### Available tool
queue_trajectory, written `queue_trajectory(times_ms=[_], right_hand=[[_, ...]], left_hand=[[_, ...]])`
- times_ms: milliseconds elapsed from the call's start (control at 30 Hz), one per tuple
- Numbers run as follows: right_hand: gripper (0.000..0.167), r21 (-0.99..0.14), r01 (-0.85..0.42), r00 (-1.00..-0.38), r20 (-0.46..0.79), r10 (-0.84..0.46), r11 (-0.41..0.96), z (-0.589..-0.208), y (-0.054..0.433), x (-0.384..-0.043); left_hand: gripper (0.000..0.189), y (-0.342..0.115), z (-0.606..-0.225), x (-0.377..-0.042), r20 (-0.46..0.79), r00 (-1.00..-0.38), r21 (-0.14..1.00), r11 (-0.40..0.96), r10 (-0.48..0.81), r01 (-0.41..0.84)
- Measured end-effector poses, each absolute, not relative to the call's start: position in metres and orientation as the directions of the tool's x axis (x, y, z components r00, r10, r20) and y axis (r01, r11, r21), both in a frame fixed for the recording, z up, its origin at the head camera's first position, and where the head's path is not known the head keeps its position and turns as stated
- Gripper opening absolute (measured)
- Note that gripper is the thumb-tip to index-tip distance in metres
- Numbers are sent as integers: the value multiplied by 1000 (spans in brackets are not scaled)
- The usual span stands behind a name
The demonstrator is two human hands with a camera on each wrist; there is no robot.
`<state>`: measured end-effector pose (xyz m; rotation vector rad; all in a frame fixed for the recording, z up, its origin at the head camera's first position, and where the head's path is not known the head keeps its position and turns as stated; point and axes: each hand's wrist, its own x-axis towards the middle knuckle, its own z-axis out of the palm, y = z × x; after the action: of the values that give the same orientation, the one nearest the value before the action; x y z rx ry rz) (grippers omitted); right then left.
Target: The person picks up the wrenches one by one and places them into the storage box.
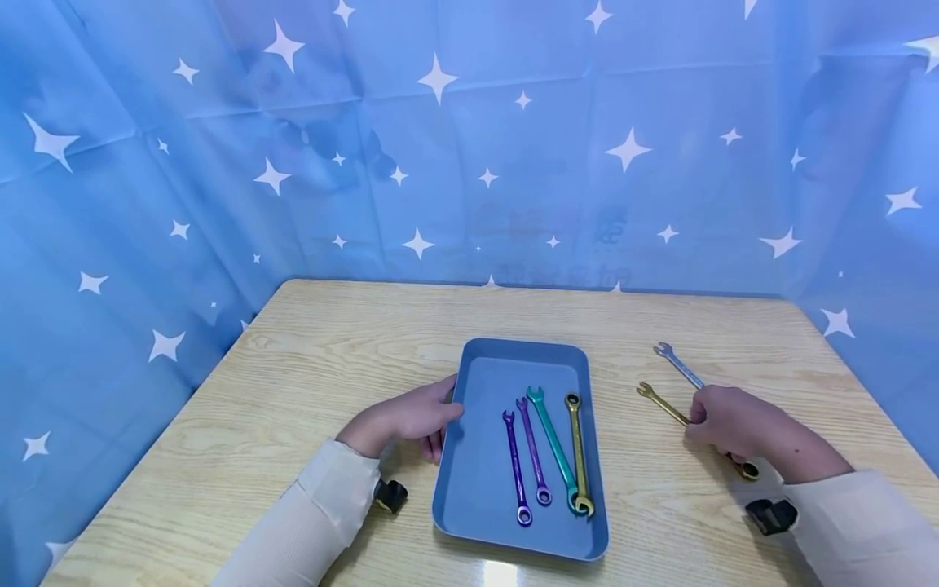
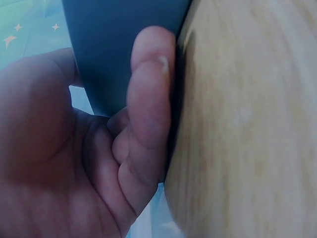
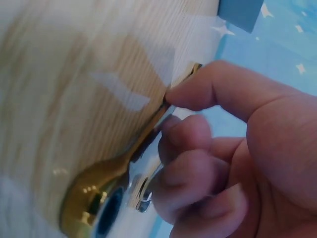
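Observation:
My left hand (image 1: 421, 414) holds a blue-grey tray (image 1: 477, 481) by its left wall, thumb over the rim and fingers against the outside. In the left wrist view the fingers (image 2: 148, 104) lie along the tray's wall, close to the wood. Inside the tray are two purple wrenches (image 1: 516, 465) (image 1: 535, 452), a green wrench (image 1: 555, 444) and a gold wrench (image 1: 577, 448). To the tray's right, my right hand (image 1: 756, 428) pinches another gold wrench (image 3: 141, 136) at its shank, low over the table. A silver wrench (image 1: 682, 367) lies beside it, partly hidden under the hand.
The wooden table (image 1: 345, 342) carries everything. Behind it and along the sides hangs a blue cloth (image 1: 513, 163) with white stars. A small black piece sits at each wrist, the left one (image 1: 391, 495) near the tray and the right one (image 1: 772, 516) above the table.

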<state>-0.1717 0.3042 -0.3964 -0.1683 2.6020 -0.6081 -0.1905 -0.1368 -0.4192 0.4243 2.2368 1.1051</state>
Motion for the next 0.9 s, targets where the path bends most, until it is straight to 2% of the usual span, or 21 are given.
queue_trajectory(times_ms=[300,700,900], right_hand=[[18,-476,-12,-877,-417,-238,879,-397,302,-170],[29,-414,-102,-884,-379,-273,904,-399,299,-171],[28,-419,-96,-886,-377,-269,903,-399,298,-169]], left_hand=[[62,-137,-419,-191,-366,-766,798,601,528,33],[64,-138,-420,-191,-361,-765,802,597,532,37],[65,-137,-419,-191,-364,-765,800,599,531,35]])
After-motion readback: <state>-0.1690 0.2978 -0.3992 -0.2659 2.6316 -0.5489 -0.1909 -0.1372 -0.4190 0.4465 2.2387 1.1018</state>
